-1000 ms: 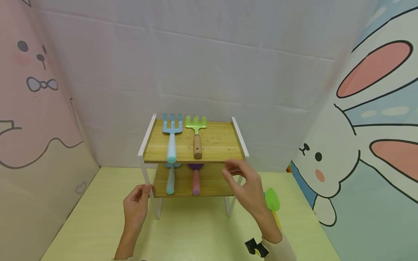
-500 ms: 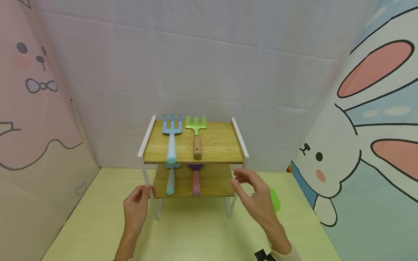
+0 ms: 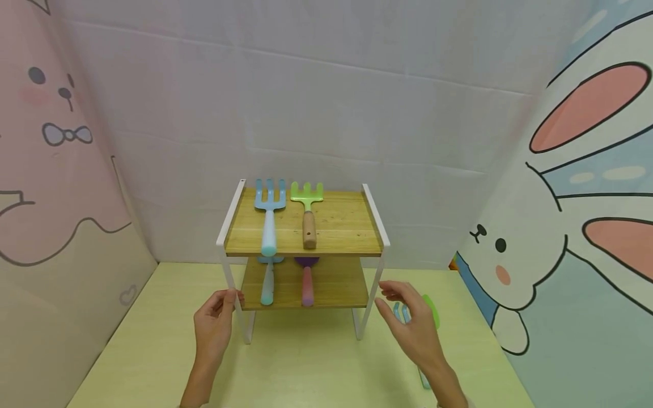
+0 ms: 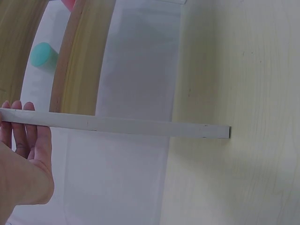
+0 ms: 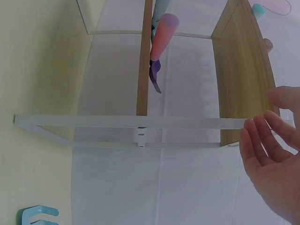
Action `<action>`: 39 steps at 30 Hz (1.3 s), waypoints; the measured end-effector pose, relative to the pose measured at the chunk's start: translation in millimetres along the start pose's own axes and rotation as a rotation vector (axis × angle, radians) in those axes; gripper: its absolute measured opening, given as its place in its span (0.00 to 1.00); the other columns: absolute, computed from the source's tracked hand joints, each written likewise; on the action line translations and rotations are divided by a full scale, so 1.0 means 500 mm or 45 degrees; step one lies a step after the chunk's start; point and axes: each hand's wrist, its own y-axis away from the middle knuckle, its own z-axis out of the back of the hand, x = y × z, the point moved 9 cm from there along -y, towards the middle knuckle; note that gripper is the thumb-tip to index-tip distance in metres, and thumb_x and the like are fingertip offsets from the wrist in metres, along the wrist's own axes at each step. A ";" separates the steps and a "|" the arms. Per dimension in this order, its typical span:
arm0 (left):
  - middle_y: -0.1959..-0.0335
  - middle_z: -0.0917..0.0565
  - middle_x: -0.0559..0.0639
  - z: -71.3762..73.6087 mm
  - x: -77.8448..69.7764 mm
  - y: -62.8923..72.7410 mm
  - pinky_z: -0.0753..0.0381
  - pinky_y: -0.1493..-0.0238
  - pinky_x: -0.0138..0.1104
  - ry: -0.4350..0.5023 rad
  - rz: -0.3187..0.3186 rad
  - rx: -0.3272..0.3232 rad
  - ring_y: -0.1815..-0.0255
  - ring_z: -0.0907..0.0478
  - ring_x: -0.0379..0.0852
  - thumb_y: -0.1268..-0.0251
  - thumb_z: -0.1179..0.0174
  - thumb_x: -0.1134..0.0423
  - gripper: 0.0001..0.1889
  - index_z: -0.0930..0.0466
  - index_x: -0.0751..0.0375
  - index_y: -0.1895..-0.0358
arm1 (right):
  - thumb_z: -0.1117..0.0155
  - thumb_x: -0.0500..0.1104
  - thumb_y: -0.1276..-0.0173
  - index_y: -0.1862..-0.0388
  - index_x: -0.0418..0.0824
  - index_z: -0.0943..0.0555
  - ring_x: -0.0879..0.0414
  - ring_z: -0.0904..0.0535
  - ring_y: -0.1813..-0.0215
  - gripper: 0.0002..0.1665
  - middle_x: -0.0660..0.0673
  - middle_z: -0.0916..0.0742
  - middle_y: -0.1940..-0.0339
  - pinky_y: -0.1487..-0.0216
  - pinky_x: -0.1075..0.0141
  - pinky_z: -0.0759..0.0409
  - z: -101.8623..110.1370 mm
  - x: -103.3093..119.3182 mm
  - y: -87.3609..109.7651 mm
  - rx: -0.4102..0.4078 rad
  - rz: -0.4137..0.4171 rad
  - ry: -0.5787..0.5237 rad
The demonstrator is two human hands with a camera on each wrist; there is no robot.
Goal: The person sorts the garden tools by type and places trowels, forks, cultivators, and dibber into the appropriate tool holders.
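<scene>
A two-tier wooden shelf (image 3: 347,226) with a white frame stands on the table. My left hand (image 3: 214,320) pinches its front left leg (image 4: 131,125), fingers behind the bar. My right hand (image 3: 412,326) is held beside the front right leg (image 3: 376,283), thumb and fingers apart, holding nothing. On the top tier lie a light blue hand fork (image 3: 269,218) and a green hand fork (image 3: 308,212) with a wooden handle. The lower tier holds a pale blue-handled tool (image 3: 267,283) and a pink-handled tool (image 3: 307,286) with a purple head; the upper board partly hides both.
Right of the shelf, a blue fork (image 3: 403,311) and a green tool head (image 3: 432,310) lie on the table (image 3: 306,362), partly behind my right hand. A pale wall (image 3: 326,102) rises close behind the shelf. Printed cartoon panels flank both sides.
My right hand has moved right and down from the shelf's front right corner, uncovering the right leg and the blue fork's tines. The left hand stays on the left leg.
</scene>
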 end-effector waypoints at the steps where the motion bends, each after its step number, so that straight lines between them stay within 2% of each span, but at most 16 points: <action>1: 0.66 0.11 0.52 -0.001 0.001 0.000 0.17 0.53 0.25 0.000 0.004 0.001 0.62 0.14 0.39 0.20 0.44 0.63 0.15 0.16 0.75 0.59 | 0.28 0.29 0.33 0.45 0.37 0.17 0.55 0.18 0.50 0.18 0.49 0.14 0.51 0.45 0.72 0.18 0.002 -0.005 0.005 -0.002 -0.011 0.008; 5: 0.65 0.11 0.54 -0.003 0.004 0.001 0.16 0.52 0.25 0.008 0.030 0.000 0.62 0.14 0.38 0.20 0.43 0.63 0.15 0.17 0.76 0.58 | 0.28 0.29 0.33 0.44 0.41 0.17 0.53 0.18 0.51 0.20 0.49 0.14 0.51 0.46 0.73 0.19 0.007 -0.022 0.024 -0.020 -0.018 0.023; 12: 0.65 0.11 0.53 -0.003 0.005 0.001 0.17 0.52 0.24 -0.012 0.037 -0.003 0.61 0.14 0.37 0.20 0.43 0.62 0.15 0.16 0.75 0.58 | 0.27 0.26 0.37 0.43 0.42 0.17 0.60 0.19 0.49 0.25 0.48 0.15 0.50 0.46 0.76 0.20 0.015 -0.053 0.055 -0.070 -0.024 0.056; 19: 0.65 0.11 0.54 -0.003 0.004 0.001 0.17 0.52 0.24 -0.012 0.020 -0.002 0.62 0.14 0.37 0.20 0.43 0.63 0.15 0.16 0.75 0.58 | 0.26 0.29 0.36 0.43 0.45 0.17 0.62 0.19 0.48 0.24 0.50 0.14 0.49 0.46 0.77 0.21 0.028 -0.102 0.083 -0.107 -0.164 0.066; 23: 0.65 0.11 0.55 -0.002 0.003 0.001 0.16 0.52 0.24 -0.011 0.002 -0.006 0.62 0.13 0.38 0.20 0.43 0.63 0.14 0.16 0.75 0.58 | 0.27 0.29 0.35 0.44 0.42 0.16 0.65 0.20 0.49 0.22 0.48 0.14 0.49 0.46 0.77 0.20 0.033 -0.122 0.098 -0.107 -0.214 0.076; 29: 0.66 0.11 0.54 -0.001 0.002 0.000 0.16 0.53 0.25 -0.005 -0.007 -0.011 0.62 0.13 0.38 0.20 0.43 0.64 0.14 0.16 0.75 0.59 | 0.27 0.26 0.38 0.44 0.37 0.17 0.60 0.19 0.50 0.23 0.40 0.14 0.49 0.48 0.80 0.21 0.039 -0.149 0.122 -0.128 -0.208 0.088; 36: 0.67 0.11 0.49 0.003 -0.001 0.000 0.16 0.54 0.25 -0.007 -0.005 -0.036 0.63 0.13 0.37 0.21 0.43 0.64 0.14 0.16 0.75 0.59 | 0.25 0.27 0.38 0.44 0.33 0.18 0.55 0.18 0.50 0.23 0.41 0.13 0.48 0.49 0.80 0.21 0.046 -0.191 0.150 -0.118 -0.307 0.164; 39: 0.67 0.11 0.50 0.002 0.000 0.000 0.16 0.53 0.25 -0.001 0.000 -0.033 0.62 0.13 0.37 0.21 0.43 0.64 0.14 0.16 0.75 0.59 | 0.26 0.29 0.37 0.42 0.33 0.18 0.61 0.19 0.51 0.23 0.42 0.14 0.47 0.51 0.79 0.20 0.052 -0.209 0.167 -0.110 -0.365 0.221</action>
